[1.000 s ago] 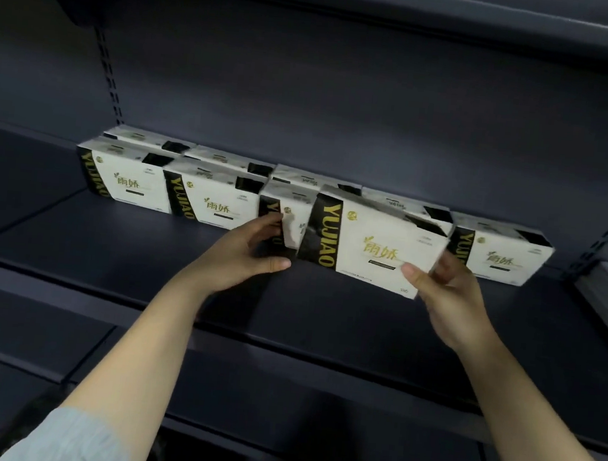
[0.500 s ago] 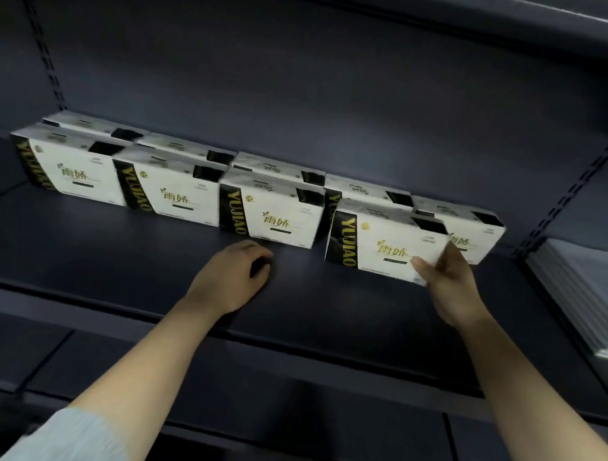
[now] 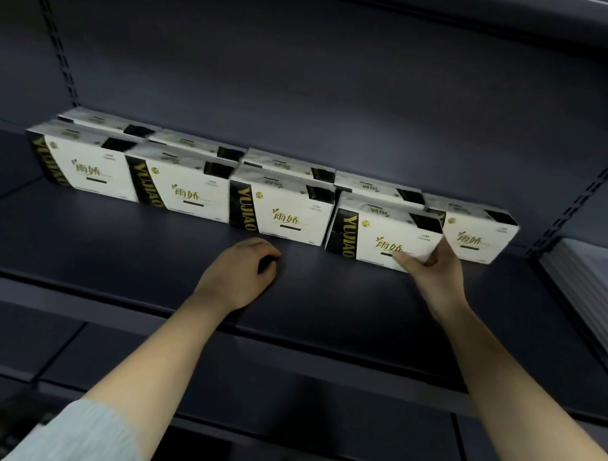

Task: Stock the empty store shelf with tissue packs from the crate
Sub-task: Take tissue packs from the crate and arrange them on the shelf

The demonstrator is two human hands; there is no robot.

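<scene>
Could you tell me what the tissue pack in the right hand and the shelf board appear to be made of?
Tissue pack: probably soft glossy plastic film; its top wrinkles and glints. Shelf board: likely painted metal, matte dark and flat.

back-row tissue packs (image 3: 286, 162): only tops show behind the front row, faces hidden | right hand (image 3: 434, 275): fingers tucked behind the front pack (image 3: 382, 237), covering its lower right corner | left hand (image 3: 239, 276): curled fingers hide the palm | grey stack (image 3: 598, 293): cut by the right edge, blurred | small print on packs: unreadable
</scene>
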